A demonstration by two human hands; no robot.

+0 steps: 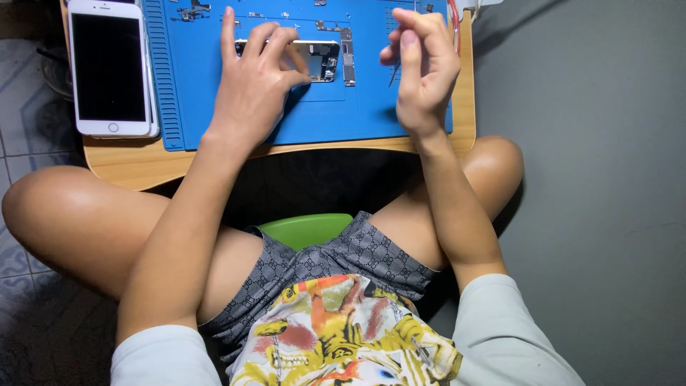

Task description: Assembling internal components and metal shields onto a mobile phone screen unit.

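An opened phone frame (314,58) is steadied on the blue repair mat (214,93) by the spread fingertips of the left hand (250,86), not clenched, with a loose logic board (348,56) lying just beside it at three o'clock. A thin dark tool (394,71), seemingly tweezers, is pinched in the raised right hand (425,68), so part-handling inside the frame is judged under way. A fine, steady lowering of the tip would be called for next; a white phone (111,68) rests at nine o'clock of the mat.

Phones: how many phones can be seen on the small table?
2. A white phone lies screen-up left of the blue mat; an opened phone frame lies on the mat under the left hand. Others may be hidden.
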